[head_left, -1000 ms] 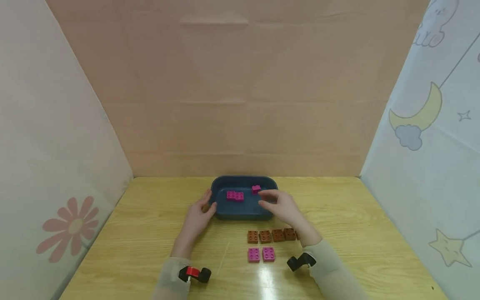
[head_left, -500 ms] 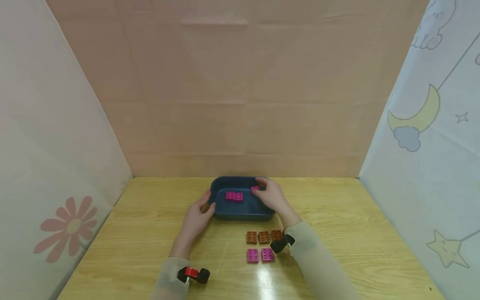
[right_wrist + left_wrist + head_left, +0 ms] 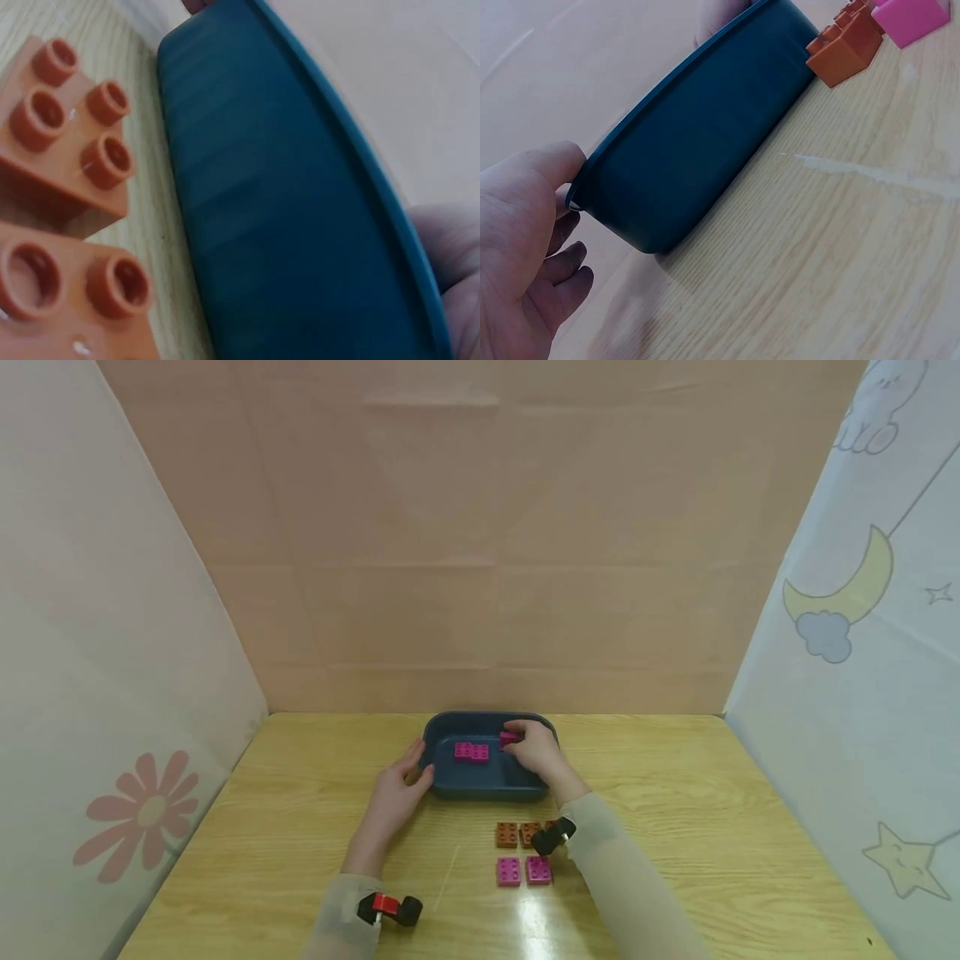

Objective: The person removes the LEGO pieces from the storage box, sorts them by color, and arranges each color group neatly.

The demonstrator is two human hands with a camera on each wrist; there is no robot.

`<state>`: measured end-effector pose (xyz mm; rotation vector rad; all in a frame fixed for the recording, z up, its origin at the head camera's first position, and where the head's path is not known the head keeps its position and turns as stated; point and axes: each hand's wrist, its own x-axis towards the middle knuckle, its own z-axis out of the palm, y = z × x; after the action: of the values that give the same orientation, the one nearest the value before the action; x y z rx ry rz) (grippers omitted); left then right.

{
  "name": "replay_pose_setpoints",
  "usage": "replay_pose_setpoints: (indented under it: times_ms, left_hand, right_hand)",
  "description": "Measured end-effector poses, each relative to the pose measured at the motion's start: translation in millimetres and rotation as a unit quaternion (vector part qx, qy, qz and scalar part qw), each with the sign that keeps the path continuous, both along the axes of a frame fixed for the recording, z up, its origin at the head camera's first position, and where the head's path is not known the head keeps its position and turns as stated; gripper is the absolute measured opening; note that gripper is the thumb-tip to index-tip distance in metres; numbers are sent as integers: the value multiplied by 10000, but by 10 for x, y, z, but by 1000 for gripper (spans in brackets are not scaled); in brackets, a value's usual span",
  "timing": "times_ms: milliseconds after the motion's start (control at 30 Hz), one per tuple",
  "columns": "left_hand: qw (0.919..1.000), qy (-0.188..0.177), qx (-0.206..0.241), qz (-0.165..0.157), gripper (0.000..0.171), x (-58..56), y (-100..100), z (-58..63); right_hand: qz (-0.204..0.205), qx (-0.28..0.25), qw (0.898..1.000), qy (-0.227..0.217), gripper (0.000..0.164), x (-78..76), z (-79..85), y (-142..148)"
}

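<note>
A dark blue tray point(image 3: 487, 795) stands at the far side of the table. My left hand point(image 3: 393, 797) grips its left end, thumb and fingers at the rim; in the left wrist view the hand point(image 3: 525, 232) shows loosely bent fingers there. Inside the tray, my right hand point(image 3: 538, 752) pinches a pink toy brick point(image 3: 507, 739) near the back right. Two pink bricks point(image 3: 471, 752) lie side by side, slightly offset, left of it. In the right wrist view the tray wall point(image 3: 277, 210) hides most of the right hand and the brick.
Orange-brown bricks point(image 3: 506, 835) stand in a row before the tray, partly hidden by the right wrist camera point(image 3: 553, 837). Two more pink bricks point(image 3: 508, 872) sit nearer on the wooden table point(image 3: 300, 827). A beige backdrop point(image 3: 480, 610) rises behind the tray.
My right hand has moved left and farther into the tray, and its fingers have closed on the pink brick at the back right. The left hand stays at the tray's left end.
</note>
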<state>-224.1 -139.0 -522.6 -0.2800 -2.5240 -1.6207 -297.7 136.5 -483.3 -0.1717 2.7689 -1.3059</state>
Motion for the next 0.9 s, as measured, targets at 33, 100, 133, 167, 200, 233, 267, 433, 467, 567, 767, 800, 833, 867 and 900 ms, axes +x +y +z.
replay_pose_setpoints:
  times_ms: [33, 100, 133, 167, 200, 233, 267, 433, 467, 567, 767, 800, 833, 867, 900]
  left_hand:
    - [10000, -3, -2, 9, 57, 2, 1, 3]
    - [10000, 0, 6, 18, 57, 2, 4, 7]
    - [10000, -2, 9, 12, 57, 3, 5, 8]
    - [10000, -6, -1, 12, 57, 5, 6, 7]
    - [10000, -12, 0, 2, 57, 5, 7, 4]
    - [10000, -29, 11, -4, 57, 7, 7, 3]
    - [10000, -41, 21, -18, 57, 8, 6, 3]
    - [9999, -88, 80, -7, 58, 8, 1, -3]
    - [9999, -90, 84, 4, 58, 9, 2, 0]
    - [9999, -77, 70, 25, 58, 8, 3, 3]
    - [9999, -93, 75, 22, 58, 10, 5, 9]
    - [9999, -101, 77, 23, 58, 11, 6, 10]
    - [9999, -106, 79, 21, 58, 12, 6, 10]
    - [9999, -113, 80, 21, 58, 11, 7, 9]
    - [9999, -113, 72, 18, 58, 9, 8, 7]
  right_hand:
    - [9, -3, 10000, 0, 42, 1, -3, -4]
    - [52, -5, 10000, 30, 41, -9, -25, -11]
    - [71, 30, 10000, 56, 40, -14, -35, -14]
    - [79, 45, 9999, 63, 40, -20, -45, -19]
    - [80, 77, 9999, 72, 39, -27, -56, -22]
    - [74, 99, 9999, 74, 40, -30, -64, -28]
    - [59, 113, 9999, 64, 41, -33, -71, -33]
    - [-7, -43, 10000, -67, 46, -36, -79, -54]
    - [-18, -102, 9999, -97, 46, -36, -79, -54]
    - [-26, -247, 9995, -177, 47, -32, -73, -49]
    - [-11, -306, 9992, -246, 44, -42, -63, -39]
    - [-15, -274, 9993, -260, 43, -44, -67, -40]
    - [-15, -224, 9994, -259, 41, -47, -72, -40]
    - [-25, -176, 9995, -260, 40, -51, -78, -41]
    - [-36, -127, 9995, -273, 39, -55, -84, -40]
